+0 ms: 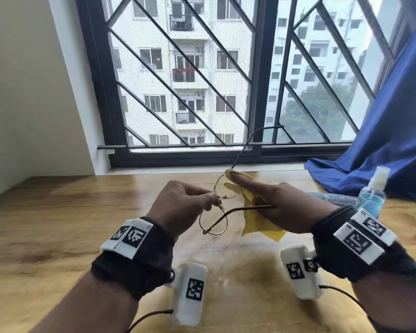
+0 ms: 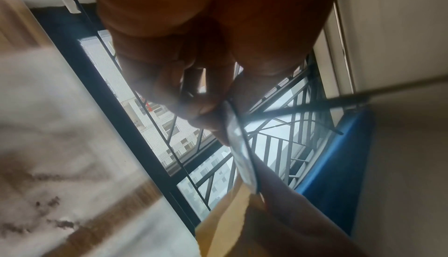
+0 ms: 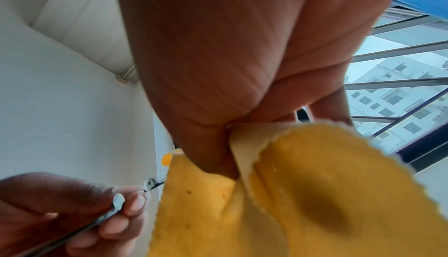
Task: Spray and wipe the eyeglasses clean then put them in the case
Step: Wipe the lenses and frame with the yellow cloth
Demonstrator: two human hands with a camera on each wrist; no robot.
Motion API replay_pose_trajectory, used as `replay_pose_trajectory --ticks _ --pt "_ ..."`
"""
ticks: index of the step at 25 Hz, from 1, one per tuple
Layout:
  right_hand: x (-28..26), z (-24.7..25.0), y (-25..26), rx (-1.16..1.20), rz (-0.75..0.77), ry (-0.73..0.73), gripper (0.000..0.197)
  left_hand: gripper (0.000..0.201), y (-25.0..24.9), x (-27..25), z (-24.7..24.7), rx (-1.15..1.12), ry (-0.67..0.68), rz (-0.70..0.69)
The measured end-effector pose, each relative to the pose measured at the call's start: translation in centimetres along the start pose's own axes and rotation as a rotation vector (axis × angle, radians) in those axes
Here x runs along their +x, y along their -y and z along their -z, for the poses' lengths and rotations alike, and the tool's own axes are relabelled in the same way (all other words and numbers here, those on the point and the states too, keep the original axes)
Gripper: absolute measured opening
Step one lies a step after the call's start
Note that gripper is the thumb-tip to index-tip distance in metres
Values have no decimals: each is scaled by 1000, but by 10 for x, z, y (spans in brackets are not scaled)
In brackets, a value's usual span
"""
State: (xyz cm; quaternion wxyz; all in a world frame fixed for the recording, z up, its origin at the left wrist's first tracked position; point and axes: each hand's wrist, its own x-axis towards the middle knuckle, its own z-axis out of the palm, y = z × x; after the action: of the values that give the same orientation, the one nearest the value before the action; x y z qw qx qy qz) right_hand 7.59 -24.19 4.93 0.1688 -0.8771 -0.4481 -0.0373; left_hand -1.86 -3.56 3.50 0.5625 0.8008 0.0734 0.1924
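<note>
Head view, item one: the eyeglasses (image 1: 217, 207), thin round metal frame, held up in the air above the wooden table (image 1: 58, 212), temples unfolded. We note one temple pointing up toward the window (image 1: 178, 80) and the other running back across our right hand.

Item two: our left hand (image 1: 183, 205), fingers curled, thumb and fingertips pinching the frame at the bridge between the two lenses. Left wrist view confirms it: the fingers (image 2: 184, 96) close on the edge of a lens (image 2: 240, 150), seen edge-on.

Item three: our right hand (image 1: 281, 207), holding a yellow cloth (image 1: 257, 222). The forefinger lies out straight over the far lens with the cloth folded round that lens; the rest of the cloth hangs below the palm. Right wrist view shows the cloth (image 3: 290, 203) pinched between thumb and fingers, its zigzag edge in plain sight, with the left hand (image 3: 60, 213) and a piece of frame at the lower left.

Item four: spray bottle (image 1: 372, 195), clear, blue liquid, white nozzle, standing on the table at the right, beyond our right wrist.

Item five: a flat pale object (image 1: 334, 199) lying just beside the bottle, partly hidden; we cannot tell what it is.

Item six: blue curtain (image 1: 394, 128), draped down from the right onto the far table edge.
</note>
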Motion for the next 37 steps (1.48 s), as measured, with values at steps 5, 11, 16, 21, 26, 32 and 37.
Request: replay_pose_trajectory --ticks 5,11,16,21,26,32,37 --pt "-1 1 2 31 17 -10 75 16 0 -1 -1 -7 51 -6" --pt "0 -3 0 88 79 -12 74 16 2 2 2 -20 -9 -9" --pt "1 -1 -5 83 20 -25 82 15 2 1 1 -31 79 -18" --pt "3 -4 -1 113 72 -37 74 14 3 2 2 -64 37 -6" --pt "0 0 -4 95 42 -76 83 14 2 -2 -4 -57 84 0" --pt "2 1 -8 80 50 -107 80 16 2 3 4 -73 48 8" --pt "-2 1 5 112 118 -61 81 13 -1 -3 -5 -74 98 -32"
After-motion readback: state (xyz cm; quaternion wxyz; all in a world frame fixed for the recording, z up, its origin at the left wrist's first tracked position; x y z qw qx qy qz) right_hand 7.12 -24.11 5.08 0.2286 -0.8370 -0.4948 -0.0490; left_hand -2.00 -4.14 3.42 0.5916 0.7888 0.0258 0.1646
